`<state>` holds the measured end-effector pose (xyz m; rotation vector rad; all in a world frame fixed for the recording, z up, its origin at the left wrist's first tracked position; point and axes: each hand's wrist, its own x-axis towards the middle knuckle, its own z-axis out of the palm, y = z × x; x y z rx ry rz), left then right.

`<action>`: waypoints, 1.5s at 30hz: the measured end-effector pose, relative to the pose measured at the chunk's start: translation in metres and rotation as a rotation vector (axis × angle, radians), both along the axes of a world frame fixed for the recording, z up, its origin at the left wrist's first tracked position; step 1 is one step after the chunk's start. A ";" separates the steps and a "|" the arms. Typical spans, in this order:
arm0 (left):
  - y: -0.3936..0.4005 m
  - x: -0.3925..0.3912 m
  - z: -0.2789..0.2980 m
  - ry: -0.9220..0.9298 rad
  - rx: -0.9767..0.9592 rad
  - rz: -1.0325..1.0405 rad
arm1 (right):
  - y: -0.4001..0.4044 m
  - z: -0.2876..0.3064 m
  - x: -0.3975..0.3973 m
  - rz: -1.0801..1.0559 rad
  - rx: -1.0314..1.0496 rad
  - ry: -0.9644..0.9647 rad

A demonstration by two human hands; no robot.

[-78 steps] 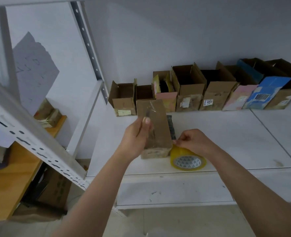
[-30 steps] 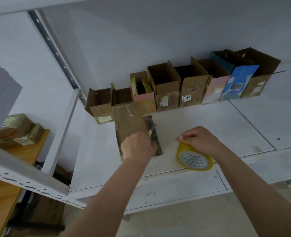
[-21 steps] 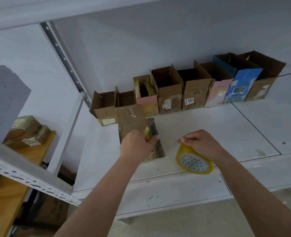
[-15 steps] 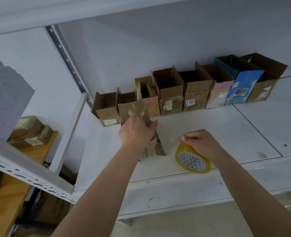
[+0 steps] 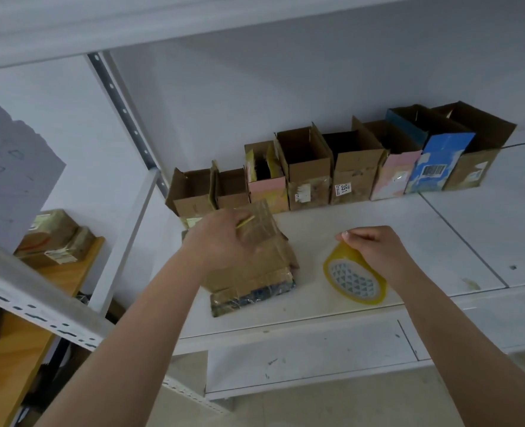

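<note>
A worn brown cardboard box [image 5: 256,269], patched with clear tape, lies on the white shelf [image 5: 332,229] near its front edge. My left hand [image 5: 221,241] rests on top of the box, and a thin yellow strip shows at its fingertips. To the right, a yellow roll of tape [image 5: 355,277] stands tilted on the shelf. My right hand [image 5: 373,246] grips the roll at its top edge.
A row of several open cardboard boxes [image 5: 341,167] lines the back of the shelf against the wall, one blue [image 5: 436,163] and two pink-fronted. A perforated metal upright [image 5: 122,109] stands at the left. Taped parcels [image 5: 54,238] sit on a wooden surface further left.
My left hand has tipped the brown box from upright down flat onto the shelf and now lies over it. My right hand and the tape roll have stayed in place.
</note>
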<state>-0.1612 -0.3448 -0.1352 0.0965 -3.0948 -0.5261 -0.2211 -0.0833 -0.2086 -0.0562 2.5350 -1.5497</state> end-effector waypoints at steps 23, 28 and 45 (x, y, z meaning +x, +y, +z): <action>0.040 -0.006 -0.078 0.166 -0.145 0.359 | -0.022 0.003 -0.002 0.016 -0.108 0.071; 0.028 0.024 -0.078 0.157 -0.113 0.104 | -0.019 0.003 -0.002 -0.010 -0.125 0.094; -0.017 0.030 -0.061 0.250 0.187 -0.196 | -0.016 0.039 0.005 0.120 -0.112 0.086</action>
